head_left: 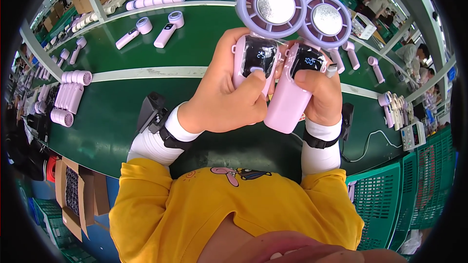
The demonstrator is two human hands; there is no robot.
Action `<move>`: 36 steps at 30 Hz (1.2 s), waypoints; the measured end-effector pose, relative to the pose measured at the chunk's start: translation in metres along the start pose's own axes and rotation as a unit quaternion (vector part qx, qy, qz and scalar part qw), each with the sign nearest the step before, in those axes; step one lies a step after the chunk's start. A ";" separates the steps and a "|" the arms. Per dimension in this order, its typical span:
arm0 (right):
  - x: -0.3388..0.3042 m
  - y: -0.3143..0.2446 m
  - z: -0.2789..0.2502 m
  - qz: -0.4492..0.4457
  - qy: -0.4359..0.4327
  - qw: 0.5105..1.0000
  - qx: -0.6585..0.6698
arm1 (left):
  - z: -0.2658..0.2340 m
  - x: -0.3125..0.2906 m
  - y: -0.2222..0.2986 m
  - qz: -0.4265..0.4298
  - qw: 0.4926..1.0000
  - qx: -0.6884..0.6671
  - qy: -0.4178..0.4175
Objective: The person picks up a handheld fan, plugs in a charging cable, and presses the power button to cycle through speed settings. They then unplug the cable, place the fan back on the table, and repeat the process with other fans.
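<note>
My left hand is closed round a pink handheld fan with a purple round head, its thumb pressed on the button below a lit dark display. Beside it, my right hand grips a second pink handheld fan, thumb at the lower edge of its lit display. A small metal-tipped cable plug shows by the right thumb. Both fans are held upright side by side above the bench, their heads facing me and overlapping. The fingers behind the handles are mostly hidden.
The green bench holds a stack of pink fans at the left and two fans beyond the white strip. A white meter box with a cable sits at right, above green crates. An open carton stands lower left.
</note>
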State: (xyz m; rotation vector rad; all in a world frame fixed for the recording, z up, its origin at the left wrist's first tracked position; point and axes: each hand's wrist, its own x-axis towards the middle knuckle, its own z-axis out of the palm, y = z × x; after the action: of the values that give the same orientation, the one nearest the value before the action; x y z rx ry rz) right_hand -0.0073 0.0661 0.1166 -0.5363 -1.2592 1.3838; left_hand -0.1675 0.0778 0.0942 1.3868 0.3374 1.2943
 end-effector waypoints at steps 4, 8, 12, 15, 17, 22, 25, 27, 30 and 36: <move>0.006 0.002 -0.001 0.006 -0.007 1.000 0.002 | -0.005 0.000 0.001 -0.039 0.998 -0.053 0.008; 0.006 0.001 0.003 0.008 -0.015 1.000 0.002 | -0.009 0.002 0.003 0.023 0.999 0.040 -0.026; 0.007 0.001 0.002 0.004 -0.015 1.000 -0.004 | -0.010 0.003 0.003 -0.003 1.000 0.013 -0.023; 0.007 0.001 0.004 0.001 -0.011 1.000 -0.015 | -0.018 0.002 -0.006 0.167 0.939 0.292 -0.070; 0.006 0.001 0.006 -0.002 -0.002 1.000 -0.031 | -0.018 0.001 -0.004 0.147 0.956 0.247 -0.059; 0.007 0.004 0.009 -0.014 0.007 0.999 -0.048 | -0.011 -0.002 0.003 0.046 0.999 0.012 0.001; 0.008 0.006 0.009 -0.023 0.005 0.999 -0.047 | -0.013 -0.002 0.003 0.037 0.999 -0.016 0.004; 0.008 0.006 0.010 -0.022 0.005 0.999 -0.045 | -0.015 -0.003 0.003 0.061 0.998 0.023 -0.012; 0.008 0.004 0.012 -0.019 0.002 0.999 -0.040 | -0.015 -0.003 0.005 0.057 0.998 0.020 -0.008; 0.010 0.006 0.016 -0.019 0.005 1.000 -0.022 | -0.017 -0.003 0.009 0.044 0.999 0.010 0.000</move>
State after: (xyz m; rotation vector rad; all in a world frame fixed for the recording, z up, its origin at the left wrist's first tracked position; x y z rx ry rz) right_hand -0.0260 0.0708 0.1200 -0.5462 -1.2881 1.3221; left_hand -0.1865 0.0810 0.0958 1.4326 0.2931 1.3650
